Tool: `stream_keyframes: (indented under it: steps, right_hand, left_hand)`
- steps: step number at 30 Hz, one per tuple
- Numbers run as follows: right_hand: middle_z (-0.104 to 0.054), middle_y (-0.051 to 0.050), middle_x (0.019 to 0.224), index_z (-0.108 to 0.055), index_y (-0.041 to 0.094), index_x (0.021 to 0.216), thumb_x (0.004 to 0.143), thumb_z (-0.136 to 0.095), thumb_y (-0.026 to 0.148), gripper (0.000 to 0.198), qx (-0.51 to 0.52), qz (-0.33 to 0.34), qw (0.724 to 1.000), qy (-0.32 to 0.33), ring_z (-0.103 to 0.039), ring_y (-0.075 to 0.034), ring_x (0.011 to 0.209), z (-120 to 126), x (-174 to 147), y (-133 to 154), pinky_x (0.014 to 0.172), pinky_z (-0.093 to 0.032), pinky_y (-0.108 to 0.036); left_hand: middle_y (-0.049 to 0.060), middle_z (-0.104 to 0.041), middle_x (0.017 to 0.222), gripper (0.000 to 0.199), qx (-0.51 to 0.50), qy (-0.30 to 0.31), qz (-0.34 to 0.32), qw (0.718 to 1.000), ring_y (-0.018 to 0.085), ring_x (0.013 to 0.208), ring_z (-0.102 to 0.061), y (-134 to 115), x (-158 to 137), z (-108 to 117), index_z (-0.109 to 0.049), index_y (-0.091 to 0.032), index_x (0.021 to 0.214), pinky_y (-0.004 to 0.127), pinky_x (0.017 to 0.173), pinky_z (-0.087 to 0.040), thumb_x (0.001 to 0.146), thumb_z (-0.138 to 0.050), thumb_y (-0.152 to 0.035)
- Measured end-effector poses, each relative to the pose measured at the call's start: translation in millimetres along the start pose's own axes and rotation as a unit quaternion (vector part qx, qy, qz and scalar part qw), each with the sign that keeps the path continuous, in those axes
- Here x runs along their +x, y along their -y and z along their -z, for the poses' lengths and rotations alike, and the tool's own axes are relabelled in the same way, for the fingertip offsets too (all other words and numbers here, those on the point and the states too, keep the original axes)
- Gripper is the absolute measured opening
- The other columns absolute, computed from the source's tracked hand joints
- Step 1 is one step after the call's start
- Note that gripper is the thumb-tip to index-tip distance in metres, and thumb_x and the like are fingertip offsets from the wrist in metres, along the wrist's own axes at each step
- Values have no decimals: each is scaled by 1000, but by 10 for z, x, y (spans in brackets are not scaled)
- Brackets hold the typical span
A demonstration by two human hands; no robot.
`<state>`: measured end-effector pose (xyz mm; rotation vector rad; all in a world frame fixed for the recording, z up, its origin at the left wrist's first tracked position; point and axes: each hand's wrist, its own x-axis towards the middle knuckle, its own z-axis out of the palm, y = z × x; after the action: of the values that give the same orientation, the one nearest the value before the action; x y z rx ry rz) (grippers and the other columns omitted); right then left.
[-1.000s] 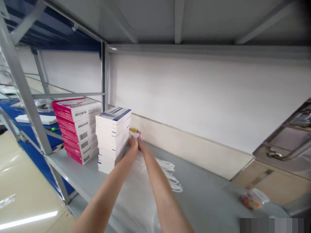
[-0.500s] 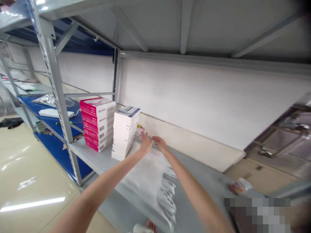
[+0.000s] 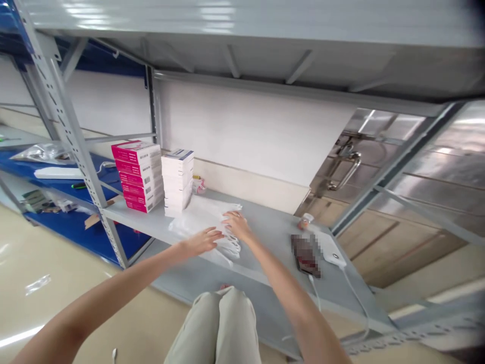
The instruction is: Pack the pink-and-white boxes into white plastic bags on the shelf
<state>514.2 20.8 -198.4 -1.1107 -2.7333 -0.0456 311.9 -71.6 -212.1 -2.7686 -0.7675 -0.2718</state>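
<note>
A flat pile of white plastic bags (image 3: 202, 212) lies on the grey shelf, its looped handles bunched along the near right edge. My left hand (image 3: 202, 240) hovers at the pile's front edge, fingers stretched out and holding nothing. At the right end, my right hand (image 3: 236, 225) rests over the handles with its fingers spread and slightly bent; nothing shows gripped in it. Just left of the bags stands a stack of white boxes (image 3: 176, 187) with a blue-marked top. Beside that rises a stack of pink and white boxes (image 3: 138, 177).
Behind the white boxes sits a small pink packet (image 3: 198, 185). To the right, a white power bank (image 3: 330, 248) with a cable lies next to a blurred-out phone (image 3: 306, 255). A metal upright (image 3: 78, 136) bounds the left, and another shelf hangs overhead.
My hands have come from the far end of the bags, near the white boxes, to the handle end, and have moved apart. The view has swung right, showing the power bank.
</note>
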Motion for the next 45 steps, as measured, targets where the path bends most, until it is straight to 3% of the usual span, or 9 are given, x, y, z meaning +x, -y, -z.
stream_keyframes:
  steps: [3,11,16,24,27,33,37,42,45]
  right_hand:
    - [-67,-7,122,-75,21,95,90,-55,16,22,-19,-9,1000,-23,-52,-21,122,68,-65,108,113,-26,-42]
    - [-71,-8,108,-69,19,100,95,-48,21,21,-73,-96,989,-91,-60,-19,110,653,-550,-71,107,-31,-38]
    - [-69,-15,108,-61,15,115,94,-39,10,31,-152,-200,968,27,-66,-23,101,928,-950,-55,85,-46,-32]
    - [-68,-18,109,-56,13,123,90,-35,3,41,-161,-220,957,94,-66,-26,103,888,-1192,257,83,-49,-34]
    - [-68,-18,109,-56,13,125,92,-34,5,40,-151,-241,955,82,-66,-26,103,876,-1223,260,84,-48,-33]
    - [-70,-13,109,-63,19,115,99,-33,23,34,-93,-293,951,14,-68,-23,99,881,-1304,206,79,-47,-30]
    - [-73,-9,104,-68,22,111,98,-40,28,32,-44,-330,943,12,-68,-22,97,925,-1350,178,78,-46,-27]
    - [-68,-12,118,-64,20,122,92,-53,26,33,-54,-331,942,33,-64,-23,106,970,-1479,134,83,-46,-28]
    - [-65,-14,122,-63,17,122,92,-53,24,33,-94,-326,939,45,-64,-25,105,961,-1540,128,82,-47,-30]
  left_hand:
    - [8,-65,115,15,36,-36,1,999,19,115,-54,20,-11,11,-65,-18,79,38,107,-38,84,-58,-5]
    - [8,-63,114,31,39,-97,115,988,19,113,-53,142,130,532,-67,-17,88,41,108,-37,80,-47,5]
    - [8,-62,116,33,21,-47,161,986,19,117,-53,236,324,597,-69,-17,75,48,117,-25,73,-46,7]
    - [12,-63,112,29,-43,-8,86,995,22,108,-59,-615,744,375,-68,-15,93,35,96,-48,85,-44,-1]
    - [14,-63,109,29,-54,25,132,989,24,105,-60,-778,828,263,-65,-13,100,34,88,-51,86,-42,-2]
    - [21,-52,132,46,-57,-53,226,971,29,124,-51,-690,914,52,-46,-11,131,47,104,-41,85,-48,-8]
    - [21,-52,133,41,-11,-49,253,966,34,138,-36,-570,956,1,-56,-12,119,56,114,-22,81,-46,-1]
    - [20,-57,122,34,42,-63,293,953,35,134,-41,-247,847,251,-63,-12,103,63,114,-17,83,-39,0]
    - [18,-56,126,30,52,-83,249,964,31,125,-49,-286,804,411,-63,-13,104,56,112,-26,87,-39,-6]
